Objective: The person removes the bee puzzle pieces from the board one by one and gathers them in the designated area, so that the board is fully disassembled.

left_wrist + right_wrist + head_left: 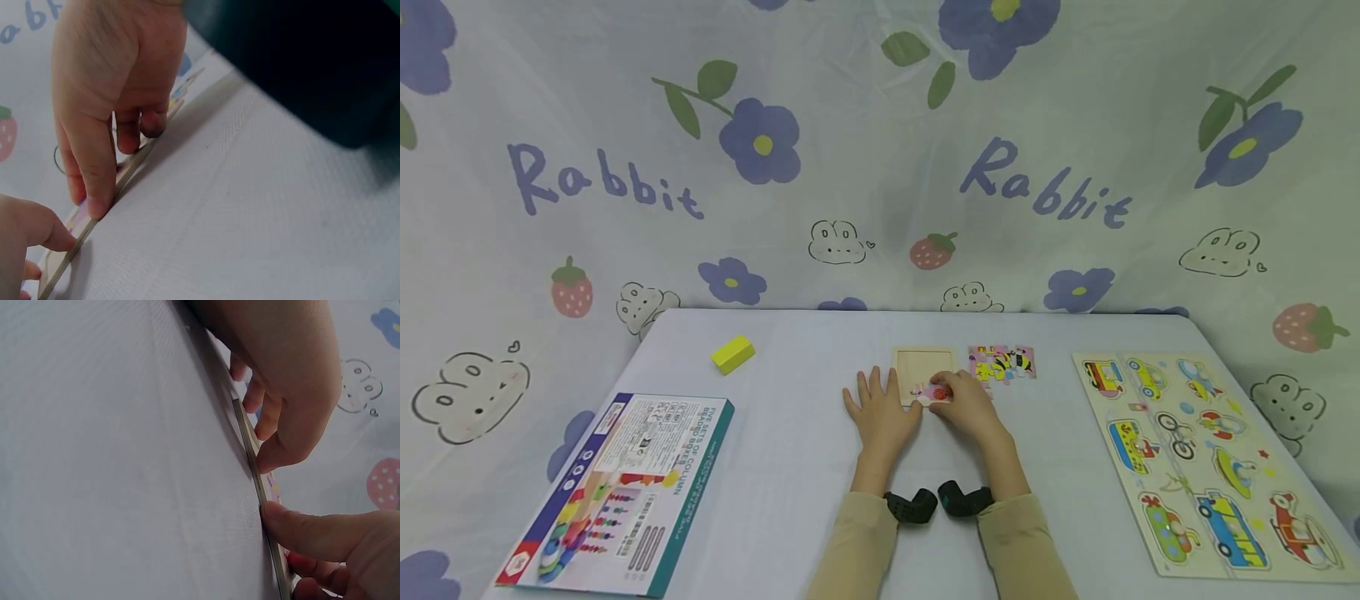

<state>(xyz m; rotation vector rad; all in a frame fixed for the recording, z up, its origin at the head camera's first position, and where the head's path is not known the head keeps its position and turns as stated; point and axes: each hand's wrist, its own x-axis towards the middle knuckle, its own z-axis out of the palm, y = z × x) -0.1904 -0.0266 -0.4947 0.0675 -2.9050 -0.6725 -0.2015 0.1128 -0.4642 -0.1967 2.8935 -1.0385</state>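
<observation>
A square wooden puzzle tray (922,364) lies on the table, with pink picture pieces in its near part. My left hand (882,421) rests at the tray's near left corner, fingers spread, its thumb touching the near rim. In the right wrist view that left hand (290,381) reaches down to the tray edge (249,445). My right hand (973,407) pinches a pink puzzle piece (939,392) with a red patch, at the tray's near right. Its thumb (300,531) lies against the rim, and its curled fingers partly hide the piece.
Joined puzzle pieces with a bee picture (1002,363) lie right of the tray. A yellow block (733,355) sits at the back left. A boxed toy (625,492) lies at the left, a vehicle puzzle board (1206,467) at the right. Both wrists wear dark devices (913,506).
</observation>
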